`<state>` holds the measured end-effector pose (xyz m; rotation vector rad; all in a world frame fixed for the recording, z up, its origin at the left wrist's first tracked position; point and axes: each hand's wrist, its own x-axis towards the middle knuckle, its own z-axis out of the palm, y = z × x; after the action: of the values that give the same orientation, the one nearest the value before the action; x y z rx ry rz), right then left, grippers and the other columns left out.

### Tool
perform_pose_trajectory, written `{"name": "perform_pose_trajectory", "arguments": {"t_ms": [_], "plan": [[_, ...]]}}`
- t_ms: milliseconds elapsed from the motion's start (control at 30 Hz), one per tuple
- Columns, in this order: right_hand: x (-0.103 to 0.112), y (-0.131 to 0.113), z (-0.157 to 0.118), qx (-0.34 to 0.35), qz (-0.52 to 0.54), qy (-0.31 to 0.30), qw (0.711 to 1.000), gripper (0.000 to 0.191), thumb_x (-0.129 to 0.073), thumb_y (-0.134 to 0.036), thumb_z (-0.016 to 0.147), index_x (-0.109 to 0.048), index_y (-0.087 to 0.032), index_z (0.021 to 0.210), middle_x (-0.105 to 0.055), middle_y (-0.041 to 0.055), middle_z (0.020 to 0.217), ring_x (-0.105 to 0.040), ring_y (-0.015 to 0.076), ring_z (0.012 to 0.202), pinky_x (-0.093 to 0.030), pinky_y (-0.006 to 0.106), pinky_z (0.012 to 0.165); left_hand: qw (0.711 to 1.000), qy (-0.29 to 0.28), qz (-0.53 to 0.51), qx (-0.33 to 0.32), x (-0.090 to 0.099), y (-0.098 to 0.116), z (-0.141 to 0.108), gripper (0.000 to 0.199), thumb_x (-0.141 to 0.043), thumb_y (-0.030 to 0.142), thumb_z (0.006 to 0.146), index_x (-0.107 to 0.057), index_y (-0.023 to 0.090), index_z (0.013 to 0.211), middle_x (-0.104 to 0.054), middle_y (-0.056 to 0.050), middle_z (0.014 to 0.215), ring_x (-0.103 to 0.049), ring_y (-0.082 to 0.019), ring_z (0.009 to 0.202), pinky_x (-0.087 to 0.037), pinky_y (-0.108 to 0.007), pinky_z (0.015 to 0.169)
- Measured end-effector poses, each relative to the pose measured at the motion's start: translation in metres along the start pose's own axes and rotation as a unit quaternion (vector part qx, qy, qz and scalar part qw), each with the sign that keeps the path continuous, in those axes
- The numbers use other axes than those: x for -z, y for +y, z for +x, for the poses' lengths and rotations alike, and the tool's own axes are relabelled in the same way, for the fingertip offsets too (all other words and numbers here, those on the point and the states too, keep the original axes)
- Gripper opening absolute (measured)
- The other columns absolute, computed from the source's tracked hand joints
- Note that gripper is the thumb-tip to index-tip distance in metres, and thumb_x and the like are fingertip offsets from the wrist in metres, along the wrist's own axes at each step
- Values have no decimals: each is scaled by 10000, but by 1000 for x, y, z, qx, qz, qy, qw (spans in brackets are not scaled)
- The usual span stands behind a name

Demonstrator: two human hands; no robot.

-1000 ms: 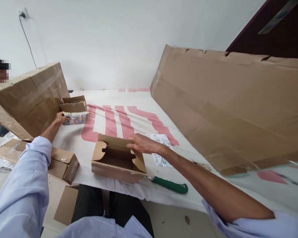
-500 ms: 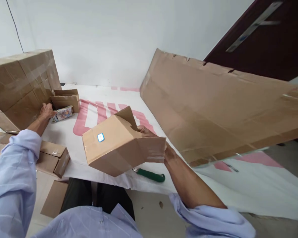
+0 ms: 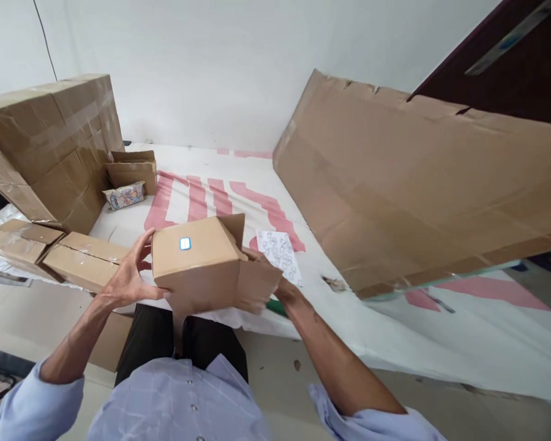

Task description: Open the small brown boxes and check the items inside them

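Observation:
A small cardboard box (image 3: 195, 275) with a blue-edged white label is held tilted above the table's front edge, its open flaps facing right. My left hand (image 3: 131, 275) grips its closed left end, thumb below and fingers above. At the open end is my right hand (image 3: 261, 262), with its fingers mostly hidden behind the flaps. A green handle (image 3: 276, 307) shows partly from under the right flap. Just behind my right hand lies a white sheet with small printed figures (image 3: 282, 254).
A printed packet (image 3: 126, 196) lies by a small open carton (image 3: 135, 174), against a large taped carton (image 3: 68, 147). Closed boxes (image 3: 85, 260) line the left front edge. A big cardboard panel (image 3: 408, 190) leans at right. Red-printed white cloth (image 3: 188, 162) covers the table.
My left hand has come from beside the packet to the box's left end. The box has levelled somewhat, and the printed sheet now shows behind it. The view has shifted slightly.

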<state>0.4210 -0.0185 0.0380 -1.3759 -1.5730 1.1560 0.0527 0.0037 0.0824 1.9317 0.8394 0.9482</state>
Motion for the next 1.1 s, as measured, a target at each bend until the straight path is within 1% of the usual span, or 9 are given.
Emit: {"name": "perform_pose_trajectory", "arguments": {"t_ms": [67, 133, 167, 300, 433, 567, 800, 967, 1100], "plan": [[12, -17, -6, 56, -12, 103, 993, 468, -717, -601, 881, -756, -250, 1189, -771, 131, 1228, -705, 332, 1188, -607, 490, 981, 998, 37, 49, -24, -3, 1, -4, 1292, -1016, 400, 612, -321, 440, 1700, -504, -138, 1624, -547, -436, 1491, -665, -547, 1006], [19, -43, -16, 151, -69, 207, 964, 310, -706, -476, 939, -770, -256, 1148, -756, 124, 1249, -696, 320, 1212, -599, 492, 1013, 992, 52, 103, -53, -5, 5, -7, 1299, -985, 276, 609, -302, 457, 1700, -471, -122, 1624, -527, -416, 1493, -672, -545, 1011], [18, -57, -22, 206, -109, 228, 945, 237, -700, -422, 967, -777, -258, 1120, -755, 117, 1235, -696, 314, 1207, -598, 492, 1019, 989, 51, 120, -63, -7, 6, -8, 1302, -966, 238, 611, -290, 458, 1701, -455, -120, 1627, -520, -409, 1493, -674, -547, 1015], [-17, -94, -33, 365, -245, 129, 889, 91, -735, -285, 1008, -781, -257, 1081, -772, 88, 1129, -715, 270, 1076, -612, 489, 1000, 987, 26, 139, -75, -20, 3, -13, 1314, -943, 200, 623, -245, 436, 1711, -435, -133, 1595, -525, -394, 1461, -680, -549, 1015], [-45, -95, -20, 406, -304, 43, 860, 77, -736, -210, 1009, -775, -215, 1075, -755, 88, 1045, -701, 243, 993, -636, 432, 902, 986, 17, 148, -80, -29, -2, -18, 1304, -940, 192, 638, -234, 416, 1711, -422, -143, 1577, -510, -397, 1459, -675, -550, 1030], [-46, -89, -8, 416, -316, 33, 852, 74, -707, -212, 1035, -781, -214, 1025, -739, 67, 981, -699, 226, 977, -632, 412, 888, 985, 11, 153, -80, -28, -2, -20, 1308, -948, 195, 636, -229, 414, 1706, -420, -146, 1571, -506, -402, 1457, -673, -546, 1033], [-46, -89, -4, 447, -351, 39, 822, 279, -580, -104, 1060, -778, -226, 907, -744, 57, 936, -693, 203, 911, -608, 364, 811, 987, 9, 147, -71, -29, -3, -21, 1327, -951, 194, 629, -218, 425, 1710, -410, -144, 1576, -485, -408, 1465, -670, -558, 1045], [-48, -85, -7, 441, -387, 28, 809, 289, -546, -73, 1051, -768, -229, 950, -749, 64, 961, -671, 209, 909, -602, 380, 841, 988, 7, 145, -60, -29, -4, -22, 1324, -953, 208, 629, -223, 421, 1712, -410, -141, 1587, -483, -414, 1473, -665, -572, 1054], [-48, -86, -7, 446, -401, 33, 799, 229, -555, -167, 1091, -756, -213, 992, -748, 80, 980, -675, 219, 924, -612, 392, 842, 987, 7, 147, -60, -29, -3, -22, 1344, -945, 169, 612, -218, 413, 1716, -407, -144, 1588, -494, -418, 1474, -658, -570, 1064]]}}
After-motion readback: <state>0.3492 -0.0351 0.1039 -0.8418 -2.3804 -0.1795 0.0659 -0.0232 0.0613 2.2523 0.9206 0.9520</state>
